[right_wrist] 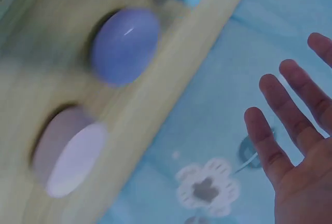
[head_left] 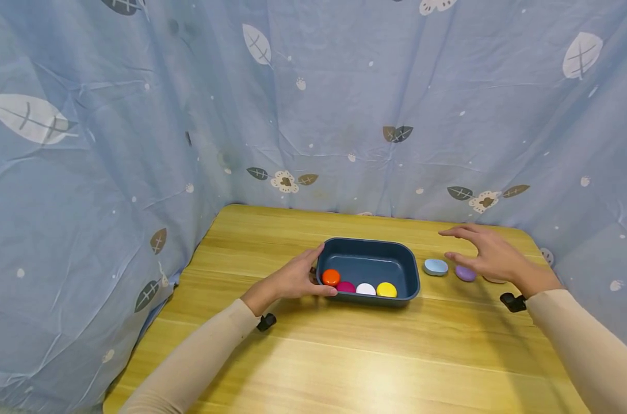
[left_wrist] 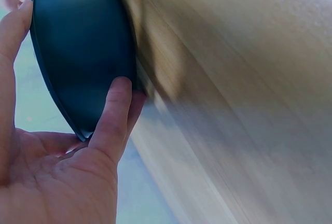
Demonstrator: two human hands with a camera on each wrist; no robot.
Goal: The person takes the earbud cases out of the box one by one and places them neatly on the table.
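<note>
A dark blue tray (head_left: 409,270) stands mid-table with orange (head_left: 331,277), magenta (head_left: 346,286), white (head_left: 366,289) and yellow (head_left: 386,290) pebbles along its near wall. My left hand (head_left: 298,280) grips the tray's left end, thumb on the near corner and fingers at the far rim; the left wrist view shows the thumb (left_wrist: 115,111) against the tray wall (left_wrist: 83,42). My right hand (head_left: 486,256) hovers open, fingers spread, above a purple pebble (head_left: 465,273) (right_wrist: 125,45). A light blue pebble (head_left: 435,267) lies left of it, and a pale pink one (right_wrist: 67,151) is under the hand.
The wooden table (head_left: 344,356) is boxed in by a blue leaf-print curtain (head_left: 344,115) at the back and both sides. The table's near half is bare wood.
</note>
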